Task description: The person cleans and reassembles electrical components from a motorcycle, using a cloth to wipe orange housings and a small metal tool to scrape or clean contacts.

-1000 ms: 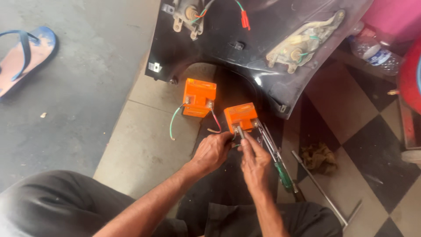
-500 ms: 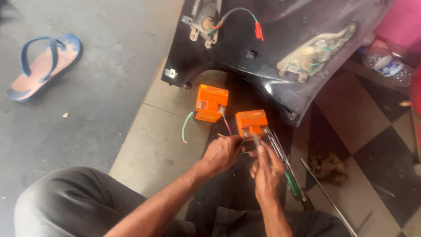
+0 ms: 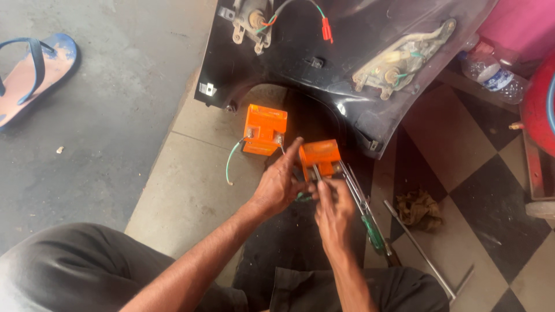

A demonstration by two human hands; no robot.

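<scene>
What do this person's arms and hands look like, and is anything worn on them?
Both forearms are bare, with no sleeve reaching as far as the picture shows. The left hand and the right hand wear no gloves, and no ring, watch or bracelet is visible. The arms look lean. Dark trousers cover the knees below them.

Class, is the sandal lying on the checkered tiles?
No: the sandal lies on grey concrete, far left of the checkered tiles.

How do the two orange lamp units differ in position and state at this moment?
The left orange unit lies alone on the floor, untouched; the right orange unit is held by the left hand, with the right hand at it. A green wire trails from the left unit. Both are boxy and bright orange.
</scene>
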